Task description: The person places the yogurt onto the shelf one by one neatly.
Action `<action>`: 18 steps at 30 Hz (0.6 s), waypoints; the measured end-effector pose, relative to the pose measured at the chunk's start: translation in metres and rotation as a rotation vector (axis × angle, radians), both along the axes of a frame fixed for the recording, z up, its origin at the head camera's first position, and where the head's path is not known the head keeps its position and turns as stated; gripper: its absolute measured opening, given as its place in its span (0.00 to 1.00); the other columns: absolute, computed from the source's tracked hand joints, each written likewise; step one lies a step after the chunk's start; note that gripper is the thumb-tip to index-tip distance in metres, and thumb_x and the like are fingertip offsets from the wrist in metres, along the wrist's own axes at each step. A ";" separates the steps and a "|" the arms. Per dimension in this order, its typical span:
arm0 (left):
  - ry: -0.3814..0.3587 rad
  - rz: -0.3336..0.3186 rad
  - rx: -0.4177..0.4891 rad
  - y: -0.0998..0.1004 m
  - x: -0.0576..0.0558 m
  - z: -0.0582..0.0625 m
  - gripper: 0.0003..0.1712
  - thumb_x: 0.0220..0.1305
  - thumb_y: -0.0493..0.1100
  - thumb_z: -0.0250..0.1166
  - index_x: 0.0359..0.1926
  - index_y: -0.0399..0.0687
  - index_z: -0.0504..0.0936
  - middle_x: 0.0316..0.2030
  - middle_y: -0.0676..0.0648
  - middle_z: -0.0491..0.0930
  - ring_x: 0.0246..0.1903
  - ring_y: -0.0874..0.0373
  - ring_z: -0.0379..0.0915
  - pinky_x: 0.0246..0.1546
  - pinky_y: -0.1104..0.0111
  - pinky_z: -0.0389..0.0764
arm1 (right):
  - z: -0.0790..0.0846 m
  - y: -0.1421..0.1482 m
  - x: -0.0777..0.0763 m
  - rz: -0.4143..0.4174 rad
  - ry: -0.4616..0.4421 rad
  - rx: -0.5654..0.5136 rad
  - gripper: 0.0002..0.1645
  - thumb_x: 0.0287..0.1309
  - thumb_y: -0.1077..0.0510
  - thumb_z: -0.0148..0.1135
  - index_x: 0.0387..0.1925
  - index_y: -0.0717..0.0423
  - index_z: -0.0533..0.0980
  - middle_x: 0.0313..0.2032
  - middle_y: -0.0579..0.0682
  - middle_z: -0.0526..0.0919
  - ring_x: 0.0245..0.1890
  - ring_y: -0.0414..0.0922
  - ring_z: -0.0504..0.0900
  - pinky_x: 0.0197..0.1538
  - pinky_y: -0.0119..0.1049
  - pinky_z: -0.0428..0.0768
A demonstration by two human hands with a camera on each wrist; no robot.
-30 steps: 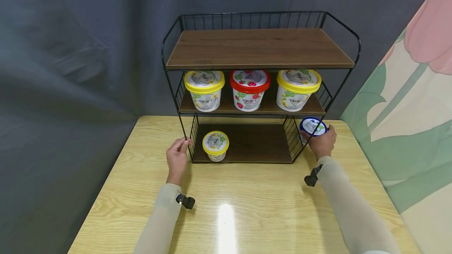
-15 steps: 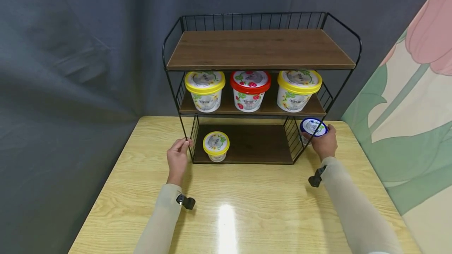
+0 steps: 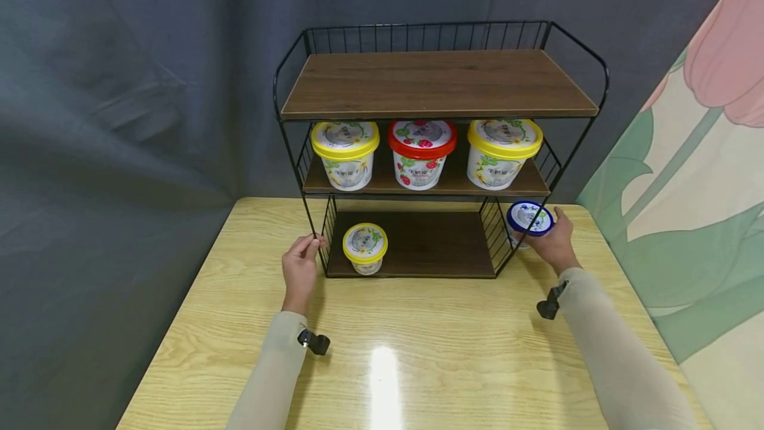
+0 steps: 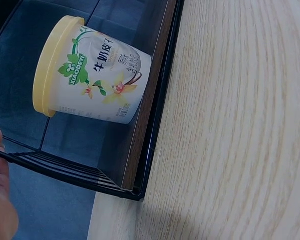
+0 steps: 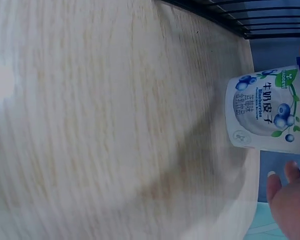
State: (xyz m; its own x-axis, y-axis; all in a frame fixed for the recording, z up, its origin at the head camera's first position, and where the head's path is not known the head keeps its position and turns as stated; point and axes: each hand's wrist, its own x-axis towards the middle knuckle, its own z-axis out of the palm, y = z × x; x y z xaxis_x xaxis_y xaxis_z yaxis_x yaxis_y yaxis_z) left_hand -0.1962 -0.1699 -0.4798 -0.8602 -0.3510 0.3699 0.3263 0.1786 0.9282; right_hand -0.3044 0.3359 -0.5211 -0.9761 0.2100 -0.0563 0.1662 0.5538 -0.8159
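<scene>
My left hand [image 3: 300, 271] pinches the black front-left post of a three-tier rack [image 3: 438, 88]; in the left wrist view its fingertips are on the wire. On the bottom shelf near it stands a small white tub with a yellow lid [image 3: 365, 244], printed with a yellow flower [image 4: 102, 75]. My right hand [image 3: 554, 241] is just outside the rack's right side, at a blueberry milk tub [image 3: 530, 217] with a dark blue lid. In the right wrist view the thumb is by the lid, while the other fingers [image 5: 292, 172] are spread apart from the blueberry milk tub [image 5: 265, 110].
On the middle shelf [image 3: 382, 181] stand two large yellow-lidded tubs [image 3: 345, 154] [image 3: 501, 154] with a red-lidded tub [image 3: 420, 154] between them. A dark curtain [image 3: 131, 118] hangs behind the wooden table [image 3: 418, 344]. A floral panel [image 3: 686, 171] borders the right side.
My right wrist and forearm have shifted to the right, and the fingers have loosened around the blue-lidded tub. That tub stays nearly in place. My left hand keeps its hold on the rack.
</scene>
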 end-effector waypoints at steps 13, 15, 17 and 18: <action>0.029 0.003 -0.019 0.000 -0.002 0.000 0.11 0.67 0.29 0.60 0.40 0.18 0.82 0.35 0.23 0.80 0.36 0.49 0.83 0.43 0.82 0.80 | -0.003 0.000 0.000 0.055 0.001 -0.177 0.62 0.56 0.46 0.73 0.77 0.63 0.45 0.74 0.69 0.57 0.73 0.65 0.58 0.74 0.61 0.58; 0.036 0.003 -0.023 0.000 -0.002 0.000 0.11 0.68 0.29 0.60 0.40 0.18 0.82 0.35 0.23 0.80 0.36 0.45 0.82 0.43 0.82 0.80 | -0.003 0.000 0.000 0.064 0.005 -0.183 0.60 0.55 0.46 0.74 0.77 0.61 0.49 0.72 0.68 0.60 0.72 0.65 0.60 0.74 0.62 0.60; 0.038 0.001 -0.023 0.000 -0.002 0.000 0.11 0.68 0.29 0.60 0.39 0.19 0.83 0.35 0.23 0.80 0.36 0.45 0.83 0.43 0.82 0.80 | -0.003 -0.001 0.002 0.055 0.000 -0.177 0.60 0.55 0.45 0.73 0.77 0.61 0.48 0.73 0.68 0.59 0.73 0.65 0.59 0.73 0.62 0.60; 0.039 0.000 -0.020 -0.001 -0.002 0.000 0.11 0.68 0.29 0.60 0.39 0.19 0.83 0.35 0.23 0.80 0.36 0.47 0.83 0.43 0.81 0.80 | -0.004 -0.001 0.003 0.048 0.001 -0.179 0.61 0.55 0.45 0.73 0.77 0.61 0.48 0.73 0.67 0.59 0.73 0.65 0.59 0.73 0.62 0.60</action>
